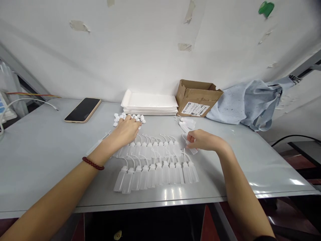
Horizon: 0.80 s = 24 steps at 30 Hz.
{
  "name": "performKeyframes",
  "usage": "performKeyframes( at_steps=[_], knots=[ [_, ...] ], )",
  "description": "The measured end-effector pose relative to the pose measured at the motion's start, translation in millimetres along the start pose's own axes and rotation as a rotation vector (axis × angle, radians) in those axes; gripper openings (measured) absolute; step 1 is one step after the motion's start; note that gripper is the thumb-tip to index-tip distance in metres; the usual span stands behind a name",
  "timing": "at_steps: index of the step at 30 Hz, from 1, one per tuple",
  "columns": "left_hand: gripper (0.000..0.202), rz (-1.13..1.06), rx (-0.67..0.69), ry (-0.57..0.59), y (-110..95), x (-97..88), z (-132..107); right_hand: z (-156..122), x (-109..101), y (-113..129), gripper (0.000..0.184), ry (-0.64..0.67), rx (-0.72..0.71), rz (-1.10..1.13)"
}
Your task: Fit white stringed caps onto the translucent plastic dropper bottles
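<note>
My left hand [128, 130] reaches over the edge of a pile of small white caps [122, 116], fingers bent downward and drawn together. Whatever lies under its fingertips is hidden. On the right, my right hand [200, 140] is closed on a translucent plastic squeeze bottle [193, 150] with a thin bent tube. Between the hands, similar bottles lie side by side in two rows: a far row [155, 147] partly behind my left hand and a near row [151, 175]. Their thin white tubes point away from me. A few more bottles [187, 124] lie beyond my right hand.
A stack of white padded envelopes [150, 102] and an open cardboard box [198, 97] stand against the wall. Light blue cloth [243, 103] lies to the right of the box. A phone [83, 109] and a white cable [32, 95] are at the left of the grey table [62, 160].
</note>
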<state>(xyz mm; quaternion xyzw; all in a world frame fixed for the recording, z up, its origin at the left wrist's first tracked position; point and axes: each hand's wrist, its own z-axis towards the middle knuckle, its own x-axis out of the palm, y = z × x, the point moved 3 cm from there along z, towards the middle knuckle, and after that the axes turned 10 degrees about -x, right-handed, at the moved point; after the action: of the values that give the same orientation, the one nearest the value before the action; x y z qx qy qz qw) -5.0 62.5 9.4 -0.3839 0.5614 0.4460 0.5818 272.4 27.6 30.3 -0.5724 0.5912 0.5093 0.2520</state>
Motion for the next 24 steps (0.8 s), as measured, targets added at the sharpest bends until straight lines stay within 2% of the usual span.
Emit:
performKeyframes(
  at_steps=[5, 9, 12, 14, 16, 19, 21, 24],
  knots=[
    [0.028, 0.008, 0.006, -0.017, -2.2, 0.1, -0.2, 1.5, -1.0, 0.4, 0.005, -0.061, -0.058, -0.026],
    [0.027, -0.026, -0.027, -0.085, -3.5, -5.5, 0.2, 0.6, -8.5, 6.3, 0.008, -0.181, -0.193, 0.068],
    [0.026, -0.249, -0.082, -0.191, -5.4, -17.3, -2.5, -0.8, -14.8, 15.4, 0.016, -0.350, -0.311, 0.272],
    [0.024, -0.480, -0.095, -0.210, -8.7, -25.4, -6.7, -1.3, -14.8, 23.2, 0.022, -0.413, -0.358, 0.468],
    [0.023, -0.711, -0.093, -0.151, -14.3, -31.6, -11.7, -1.1, -11.1, 32.5, 0.025, -0.422, -0.382, 0.664],
    [0.024, -1.008, -0.033, 0.048, -27.2, -36.1, -19.6, -0.2, -1.2, 48.0, 0.023, -0.366, -0.415, 0.885],
    [0.024, -1.133, 0.018, 0.158, -36.2, -37.1, -24.3, 0.3, 6.5, 57.6, 0.023, -0.299, -0.438, 0.992],
    [0.023, -1.230, 0.026, 0.241, -45.8, -35.2, -28.5, 0.7, 16.3, 67.2, 0.022, -0.224, -0.440, 1.095]
  ],
)
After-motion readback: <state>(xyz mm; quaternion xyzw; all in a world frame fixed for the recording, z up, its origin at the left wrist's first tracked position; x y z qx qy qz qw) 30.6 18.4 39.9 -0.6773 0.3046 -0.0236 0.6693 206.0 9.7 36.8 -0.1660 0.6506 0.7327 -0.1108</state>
